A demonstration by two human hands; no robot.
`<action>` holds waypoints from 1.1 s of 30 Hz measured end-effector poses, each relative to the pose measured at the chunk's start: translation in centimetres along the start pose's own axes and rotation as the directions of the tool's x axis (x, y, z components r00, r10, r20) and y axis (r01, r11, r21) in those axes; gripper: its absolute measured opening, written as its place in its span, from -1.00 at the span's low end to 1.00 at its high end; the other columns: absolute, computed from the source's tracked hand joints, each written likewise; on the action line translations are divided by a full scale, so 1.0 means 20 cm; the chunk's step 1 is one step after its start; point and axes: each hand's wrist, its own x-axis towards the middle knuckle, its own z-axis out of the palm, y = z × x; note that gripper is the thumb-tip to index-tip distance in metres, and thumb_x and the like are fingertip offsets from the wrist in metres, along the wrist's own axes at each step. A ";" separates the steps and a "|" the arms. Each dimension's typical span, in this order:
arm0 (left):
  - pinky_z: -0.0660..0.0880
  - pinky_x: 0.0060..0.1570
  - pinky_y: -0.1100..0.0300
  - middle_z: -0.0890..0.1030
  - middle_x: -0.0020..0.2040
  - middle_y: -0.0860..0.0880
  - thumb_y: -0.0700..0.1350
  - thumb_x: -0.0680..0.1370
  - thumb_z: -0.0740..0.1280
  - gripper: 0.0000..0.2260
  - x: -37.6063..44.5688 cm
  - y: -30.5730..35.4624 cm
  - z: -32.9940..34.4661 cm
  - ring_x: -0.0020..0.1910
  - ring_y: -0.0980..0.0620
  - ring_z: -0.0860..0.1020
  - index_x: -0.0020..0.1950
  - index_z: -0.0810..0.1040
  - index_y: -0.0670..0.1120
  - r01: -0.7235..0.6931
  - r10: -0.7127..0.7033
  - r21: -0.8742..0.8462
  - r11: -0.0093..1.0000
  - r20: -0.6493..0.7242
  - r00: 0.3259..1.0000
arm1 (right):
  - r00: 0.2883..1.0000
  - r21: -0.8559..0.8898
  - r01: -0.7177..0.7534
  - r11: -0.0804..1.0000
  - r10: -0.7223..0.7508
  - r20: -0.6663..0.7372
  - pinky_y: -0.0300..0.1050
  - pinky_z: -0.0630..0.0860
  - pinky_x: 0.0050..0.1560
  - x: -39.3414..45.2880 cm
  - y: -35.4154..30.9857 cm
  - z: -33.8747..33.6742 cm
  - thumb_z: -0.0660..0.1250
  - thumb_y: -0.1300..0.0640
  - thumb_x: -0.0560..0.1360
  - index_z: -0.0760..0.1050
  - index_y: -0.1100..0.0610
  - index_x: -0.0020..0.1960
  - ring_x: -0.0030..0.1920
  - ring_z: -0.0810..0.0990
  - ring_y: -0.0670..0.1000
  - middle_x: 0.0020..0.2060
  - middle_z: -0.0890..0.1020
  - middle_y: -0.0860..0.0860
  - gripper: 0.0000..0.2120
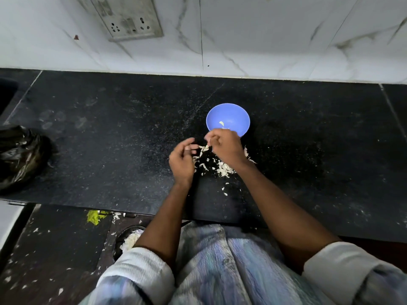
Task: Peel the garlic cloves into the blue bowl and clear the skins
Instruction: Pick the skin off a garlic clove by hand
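At the near edge of the view, two rolled-up pale sleeves (141,269) frame the forearms, which reach forward over the black countertop (110,150). Below the counter edge, skin fragments litter the dark floor (55,249). On the counter, a pile of garlic skins (222,167) lies under and between the hands. The left hand (181,161) hovers over the skins with fingers loosely curled; whether it holds anything cannot be determined. The right hand (224,144) has its fingers curled, and appears to pinch a small pale piece at the fingertips, though blur prevents confirmation. Just beyond the right hand stands the blue bowl (233,116), containing one peeled garlic clove (221,123). At the far left lies a black plastic bag (19,155). Behind the counter rises a white marble-pattern wall (286,36) with a socket plate (130,18).
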 end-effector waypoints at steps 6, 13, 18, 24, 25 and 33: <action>0.62 0.11 0.18 0.76 -0.04 -0.07 -0.40 0.65 0.23 -0.71 0.00 -0.06 -0.15 -0.08 0.10 0.69 0.22 0.68 -0.20 0.106 -0.108 -0.057 0.993 -0.034 0.994 | 0.959 -0.115 -0.037 0.993 0.068 0.276 -0.08 0.64 -0.12 -0.01 0.03 0.16 0.40 0.36 0.39 0.72 0.06 -0.13 -0.24 0.66 -0.13 -0.27 0.71 -0.09 -0.77; 0.66 0.17 0.05 0.76 -0.01 0.03 -0.40 0.59 0.26 -0.67 -0.02 -0.12 -0.24 0.00 0.09 0.72 0.14 0.74 -0.11 0.103 -0.098 0.103 0.989 -0.053 0.994 | 0.933 -0.228 -0.014 0.974 0.095 0.348 -0.06 0.62 -0.14 -0.11 0.01 0.26 0.56 0.20 0.32 0.67 -0.02 -0.18 -0.19 0.65 -0.06 -0.24 0.64 -0.13 -0.84; 0.66 0.12 0.15 0.76 0.00 0.05 -0.37 0.62 0.29 -0.72 -0.05 -0.13 -0.24 -0.01 0.13 0.71 0.14 0.74 -0.12 0.056 -0.058 0.196 0.979 0.004 0.998 | 0.935 -0.278 0.021 0.960 0.079 0.345 -0.10 0.57 -0.16 -0.12 0.00 0.29 0.51 0.23 0.42 0.69 -0.02 -0.18 -0.13 0.65 0.00 -0.14 0.64 -0.10 -0.85; 0.56 0.00 0.39 0.75 -0.03 0.03 -0.39 0.63 0.29 -0.72 -0.05 -0.12 -0.26 -0.09 0.18 0.68 0.13 0.74 -0.14 0.027 -0.016 0.229 0.973 -0.048 0.999 | 0.945 -0.231 0.043 0.972 0.035 0.325 -0.02 0.57 -0.04 -0.09 0.02 0.26 0.39 0.35 0.51 0.72 -0.02 -0.09 -0.03 0.64 0.05 -0.04 0.65 -0.04 -0.72; 0.54 -0.02 0.42 0.75 -0.04 0.02 -0.39 0.63 0.28 -0.72 -0.05 -0.12 -0.27 -0.10 0.18 0.68 0.13 0.74 -0.15 0.024 -0.012 0.231 0.973 -0.053 0.999 | 0.943 -0.227 0.054 0.972 0.025 0.332 -0.02 0.58 -0.04 -0.09 0.01 0.26 0.37 0.34 0.51 0.72 -0.02 -0.07 -0.03 0.64 0.05 -0.04 0.65 -0.05 -0.71; 0.57 0.01 0.36 0.75 -0.06 0.09 -0.36 0.63 0.28 -0.70 -0.05 -0.13 -0.25 -0.06 0.20 0.69 0.13 0.74 -0.07 -0.006 0.011 0.278 0.961 -0.014 1.000 | 0.944 -0.205 0.090 0.975 -0.018 0.330 -0.12 0.51 -0.17 -0.09 0.04 0.24 0.49 0.38 0.40 0.71 0.05 -0.10 -0.25 0.50 -0.09 -0.11 0.63 -0.05 -0.76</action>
